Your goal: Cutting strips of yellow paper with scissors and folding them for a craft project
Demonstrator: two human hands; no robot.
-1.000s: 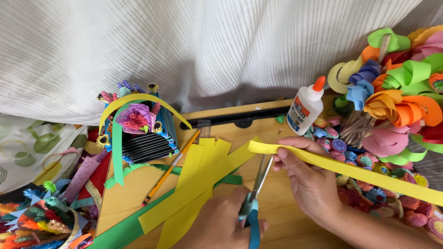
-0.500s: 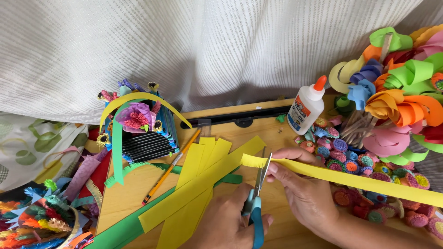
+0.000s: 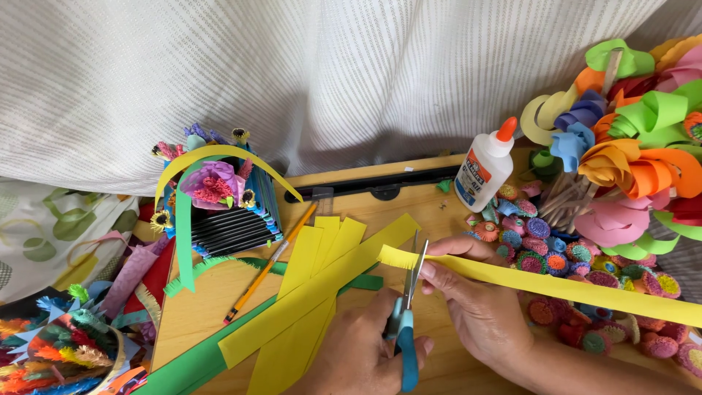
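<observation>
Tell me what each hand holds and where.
Left hand grips the scissors by their blue handles; right hand pinches the yellow paper strip near its fringed end.

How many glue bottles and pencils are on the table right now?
2: one white glue bottle with an orange cap, upright beside the paper flowers, and one pencil left of the yellow strips. Clutter may hide others.

We count two hands (image 3: pixel 468 322), one pair of scissors (image 3: pixel 406 322), one long yellow paper strip (image 3: pixel 570 287) under the blades, one glue bottle (image 3: pixel 484 167), one pencil (image 3: pixel 269 263), one paper basket (image 3: pixel 219 197). Loose yellow strips (image 3: pixel 314 292) overlap, roughly five. Small paper flowers (image 3: pixel 541 256): too many to count.
</observation>
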